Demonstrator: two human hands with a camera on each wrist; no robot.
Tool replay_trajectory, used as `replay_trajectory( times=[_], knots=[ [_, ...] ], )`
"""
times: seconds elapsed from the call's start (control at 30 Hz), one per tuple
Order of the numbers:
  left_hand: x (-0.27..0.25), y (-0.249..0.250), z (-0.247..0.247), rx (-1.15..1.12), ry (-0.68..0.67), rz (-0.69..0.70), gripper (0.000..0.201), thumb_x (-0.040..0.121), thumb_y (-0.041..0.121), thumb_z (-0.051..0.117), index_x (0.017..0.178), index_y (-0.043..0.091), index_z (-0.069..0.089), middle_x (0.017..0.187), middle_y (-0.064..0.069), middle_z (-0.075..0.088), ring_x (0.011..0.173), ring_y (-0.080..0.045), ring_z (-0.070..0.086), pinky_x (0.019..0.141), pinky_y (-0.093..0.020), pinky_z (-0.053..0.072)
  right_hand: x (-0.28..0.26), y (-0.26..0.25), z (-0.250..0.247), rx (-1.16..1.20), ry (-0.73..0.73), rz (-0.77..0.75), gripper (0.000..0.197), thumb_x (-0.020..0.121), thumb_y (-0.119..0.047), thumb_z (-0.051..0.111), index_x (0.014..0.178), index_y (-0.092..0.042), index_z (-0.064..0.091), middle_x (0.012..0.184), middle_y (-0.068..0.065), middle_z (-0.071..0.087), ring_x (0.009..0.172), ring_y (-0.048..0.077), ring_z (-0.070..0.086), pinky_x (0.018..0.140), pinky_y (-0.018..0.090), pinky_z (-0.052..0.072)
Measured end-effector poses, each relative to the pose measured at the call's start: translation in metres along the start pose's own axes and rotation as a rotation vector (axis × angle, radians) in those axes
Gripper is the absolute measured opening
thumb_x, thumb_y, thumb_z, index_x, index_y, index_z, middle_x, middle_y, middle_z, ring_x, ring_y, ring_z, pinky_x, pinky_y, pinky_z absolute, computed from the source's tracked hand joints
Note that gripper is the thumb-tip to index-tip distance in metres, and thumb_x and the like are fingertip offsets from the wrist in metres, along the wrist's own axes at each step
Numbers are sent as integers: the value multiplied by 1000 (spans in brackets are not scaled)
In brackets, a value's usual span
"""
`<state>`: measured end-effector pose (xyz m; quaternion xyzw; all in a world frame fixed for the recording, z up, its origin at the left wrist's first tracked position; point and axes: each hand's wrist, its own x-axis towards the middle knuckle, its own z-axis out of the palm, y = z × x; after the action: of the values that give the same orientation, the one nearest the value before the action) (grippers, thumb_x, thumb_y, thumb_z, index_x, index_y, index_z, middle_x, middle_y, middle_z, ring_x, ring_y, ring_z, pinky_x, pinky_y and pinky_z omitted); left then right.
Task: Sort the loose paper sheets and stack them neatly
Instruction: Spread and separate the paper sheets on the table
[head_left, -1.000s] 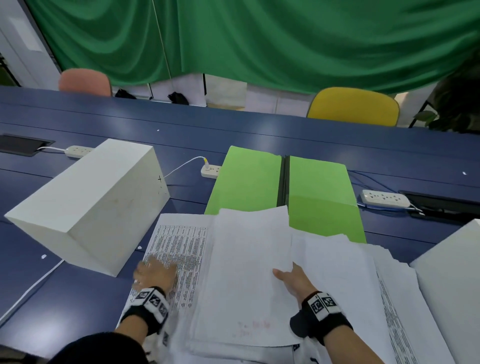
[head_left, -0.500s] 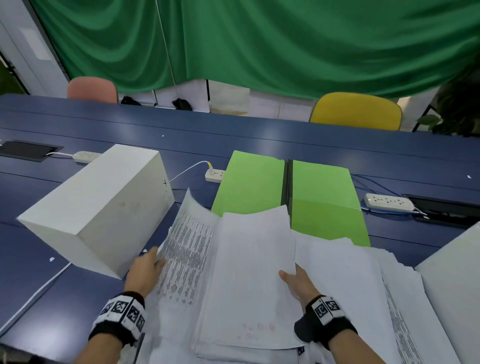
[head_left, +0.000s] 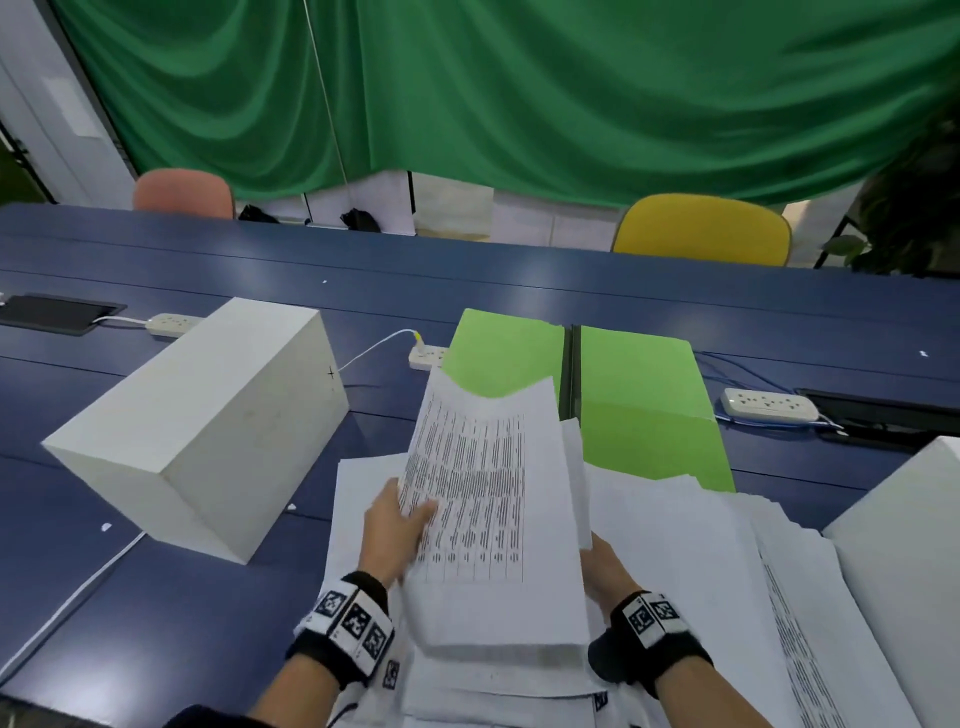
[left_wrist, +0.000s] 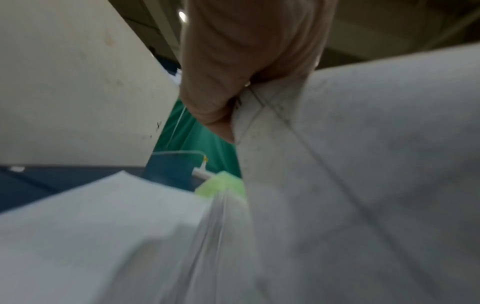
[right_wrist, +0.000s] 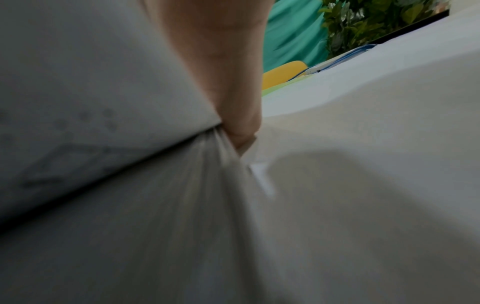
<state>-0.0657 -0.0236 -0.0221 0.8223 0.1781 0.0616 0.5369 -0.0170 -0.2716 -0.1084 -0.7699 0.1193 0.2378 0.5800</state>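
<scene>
Here, left hand (head_left: 396, 519) pinching curled printed sheet (head_left: 478, 488)

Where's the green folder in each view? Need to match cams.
Head: green folder lies open on the blue table, centre, behind the paper sheets.
Left wrist: a blurred green corner, lower centre, right of the white box.
Right wrist: a pale green sliver below the yellow chair.
Shared landmark: the green curtain.

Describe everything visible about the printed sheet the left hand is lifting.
The printed sheet is thin white paper carrying a table of dense black text in ruled columns. It is raised and tilted, its far edge curling, above the piled paper stack. The left hand pinches its left edge. It overlaps the green folder behind.
</scene>
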Motion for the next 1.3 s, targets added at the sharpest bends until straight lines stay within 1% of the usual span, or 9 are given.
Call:
replay_trajectory(
  times=[0.2,0.33,0.53,0.7,0.8,0.93,1.1,1.2,1.3],
  knots=[
    [-1,-39,43,528,-179,-175,73,85,42,61,138,7,25,136,-13,34,125,-31,35,101,-38,37,5,0,-15,564,-201,200,67,86,-67,38,124,-16,57,128,6,59,121,28,54,109,47,35],
    [-7,-47,59,781,-236,-148,96,82,60,52,147,9,3,149,-15,16,132,-32,24,107,-41,30,-4,-7,-4,217,-46,45,55,80,-24,71,127,-3,52,118,2,58,113,22,54,100,34,39],
    [15,-47,28,10,-81,-305,111,71,55,71,149,15,3,153,-16,17,141,-35,17,113,-50,22,-28,-23,-2,201,45,-216,34,87,-9,62,120,-10,56,108,2,68,96,14,64,81,23,49],
    [13,21,1,-382,-38,109,38,85,23,63,121,20,51,118,3,62,116,-20,58,94,-33,48,-63,-87,-14,259,51,-455,27,87,-14,63,113,-15,57,102,-2,67,94,10,64,69,12,52],
    [8,77,-9,-391,82,414,33,90,16,57,121,23,48,116,13,59,112,3,56,97,-19,45,-81,-138,-20,334,173,-605,18,87,-7,59,102,-16,59,89,-3,65,72,-4,63,61,8,49],
    [-4,117,-21,-393,147,623,36,82,42,63,114,34,49,105,17,64,105,-4,60,91,-20,49,-95,-173,-25,462,207,-771,19,85,-2,60,94,-18,58,80,-13,67,65,-10,64,58,7,48],
    [-3,71,-6,-359,183,475,67,78,37,69,128,-1,46,111,7,66,107,-6,61,94,-30,51,-70,-133,-12,311,179,-613,20,79,-7,69,90,-22,63,84,-11,72,73,-4,66,65,11,51],
    [-11,32,14,-233,79,316,46,79,30,65,116,5,58,103,2,67,99,-8,64,90,-35,53,-49,-93,0,121,133,-413,14,83,-16,68,95,-14,62,96,9,71,82,17,65,69,24,55],
    [-13,27,18,-204,47,266,29,83,21,63,111,13,59,96,9,66,96,-16,66,83,-19,53,-46,-88,-3,110,158,-425,20,85,-14,66,103,-9,64,78,-16,69,74,-2,65,61,8,49]
  ],
)
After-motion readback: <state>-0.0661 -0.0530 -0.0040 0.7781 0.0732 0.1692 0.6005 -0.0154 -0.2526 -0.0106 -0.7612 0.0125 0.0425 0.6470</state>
